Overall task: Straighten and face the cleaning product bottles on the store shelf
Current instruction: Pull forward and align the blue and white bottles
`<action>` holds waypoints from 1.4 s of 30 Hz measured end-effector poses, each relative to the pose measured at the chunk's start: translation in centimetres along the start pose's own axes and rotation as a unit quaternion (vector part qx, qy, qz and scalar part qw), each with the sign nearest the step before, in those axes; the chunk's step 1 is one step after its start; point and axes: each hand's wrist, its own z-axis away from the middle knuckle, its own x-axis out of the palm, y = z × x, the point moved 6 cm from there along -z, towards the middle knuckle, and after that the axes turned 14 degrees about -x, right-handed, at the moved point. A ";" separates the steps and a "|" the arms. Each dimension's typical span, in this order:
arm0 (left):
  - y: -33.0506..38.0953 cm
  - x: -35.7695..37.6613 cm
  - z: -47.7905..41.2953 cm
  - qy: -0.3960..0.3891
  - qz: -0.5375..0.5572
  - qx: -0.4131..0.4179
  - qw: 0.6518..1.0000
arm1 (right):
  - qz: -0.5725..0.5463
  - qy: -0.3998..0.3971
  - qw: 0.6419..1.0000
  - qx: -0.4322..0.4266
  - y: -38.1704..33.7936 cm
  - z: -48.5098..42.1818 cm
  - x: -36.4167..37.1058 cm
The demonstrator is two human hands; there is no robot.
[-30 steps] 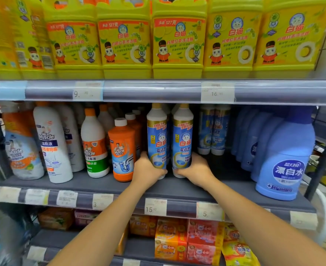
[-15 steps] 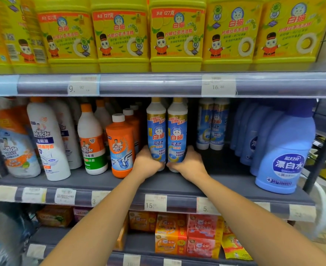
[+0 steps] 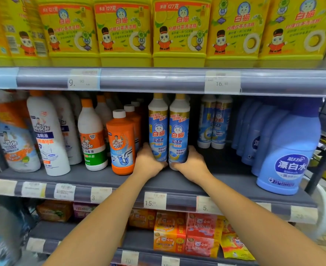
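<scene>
Both hands, left hand (image 3: 148, 163) and right hand (image 3: 191, 164), wrap a closed grip round the bases of the twin blue bottles (image 3: 168, 129) mid-shelf (orange drain cleaner (image 3: 122, 143) at nine o'clock), facing step underway, likely sliding them toward six o'clock next.

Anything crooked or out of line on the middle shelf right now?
Yes: the white Mr Muscle bottle leans left, and two blue bottles sit far back from the edge.

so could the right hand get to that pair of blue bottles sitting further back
Probably yes: the right hand is just left of the set-back pair, with bare shelf before them.
</scene>
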 end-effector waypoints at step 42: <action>11.4 14.0 3.2 -0.270 -0.349 0.077 0.894 | 0.308 -0.127 0.943 -0.004 4.4 -6.5 -12.4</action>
